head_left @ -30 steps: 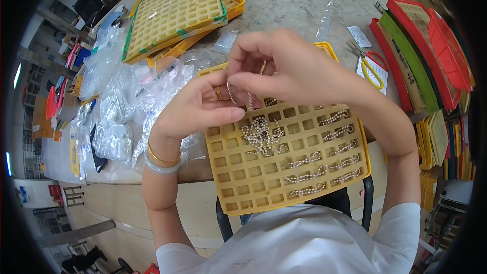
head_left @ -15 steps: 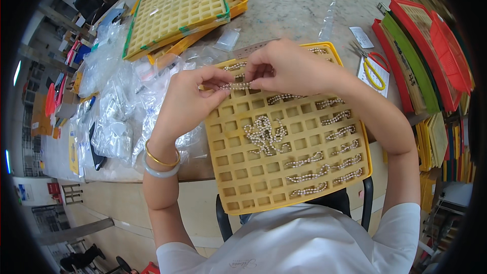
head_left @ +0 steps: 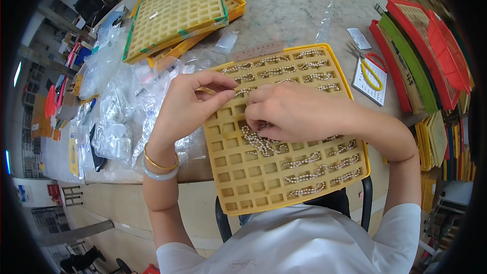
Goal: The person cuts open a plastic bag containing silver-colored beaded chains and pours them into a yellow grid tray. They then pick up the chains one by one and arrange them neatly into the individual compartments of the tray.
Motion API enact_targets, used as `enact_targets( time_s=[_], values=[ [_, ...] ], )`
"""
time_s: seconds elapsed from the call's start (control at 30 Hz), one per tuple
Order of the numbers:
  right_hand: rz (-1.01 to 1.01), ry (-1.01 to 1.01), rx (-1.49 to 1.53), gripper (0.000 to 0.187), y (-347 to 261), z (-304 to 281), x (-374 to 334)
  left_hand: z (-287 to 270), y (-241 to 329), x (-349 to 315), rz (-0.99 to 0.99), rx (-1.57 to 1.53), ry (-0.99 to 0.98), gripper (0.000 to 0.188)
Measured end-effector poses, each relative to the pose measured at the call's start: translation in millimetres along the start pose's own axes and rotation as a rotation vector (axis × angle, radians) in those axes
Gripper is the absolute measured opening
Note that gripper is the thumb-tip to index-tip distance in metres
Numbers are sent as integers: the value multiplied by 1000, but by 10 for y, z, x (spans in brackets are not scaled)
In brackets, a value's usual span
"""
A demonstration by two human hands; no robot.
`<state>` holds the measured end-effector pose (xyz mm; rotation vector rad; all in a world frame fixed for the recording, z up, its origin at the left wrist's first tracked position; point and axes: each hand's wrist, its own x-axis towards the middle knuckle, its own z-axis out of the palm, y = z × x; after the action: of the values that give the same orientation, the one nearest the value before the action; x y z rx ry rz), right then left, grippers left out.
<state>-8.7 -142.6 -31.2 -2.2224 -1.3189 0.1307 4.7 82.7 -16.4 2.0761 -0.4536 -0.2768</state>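
A yellow foam tray with rows of square pockets lies before me, its near edge at my body. Short bead strands sit across pockets along its far and right sides. A tangled pile of bead strands rests mid-tray. My right hand is over the pile, its fingers closed on beads at the far edge; the fingertips are partly hidden. My left hand hovers at the tray's left edge, thumb and forefinger apart and empty, close to a strand in the tray.
Clear plastic bags heap up on the left of the table. Stacked yellow trays stand at the far left. To the right lie scissors with yellow and red handles on a paper pad, beside upright red and green trays.
My right hand has come nearer, from the strand pinched between both hands to the bead pile. The strand now lies in the tray, and my left fingers have parted from it.
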Motion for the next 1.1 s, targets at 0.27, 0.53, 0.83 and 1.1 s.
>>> enact_targets(
  time_s=[0.27, 0.53, 0.83, 1.1],
  values=[
    [115, 161, 439, 13, -107, -390, 130, 20, -72, -81, 89, -513, -317, 35],
    [79, 407, 711, 15, -117, -405, 298, 1, 8, -46, -34, -439, -488, 26],
    [252, 17, 245, 17, 10, -303, 288, -189, -66, -8, -64, -103, -198, 23],
    [235, 135, 420, 17, 96, -118, 345, -89, -51, -8, -156, -180, -196, 20]
  ],
)
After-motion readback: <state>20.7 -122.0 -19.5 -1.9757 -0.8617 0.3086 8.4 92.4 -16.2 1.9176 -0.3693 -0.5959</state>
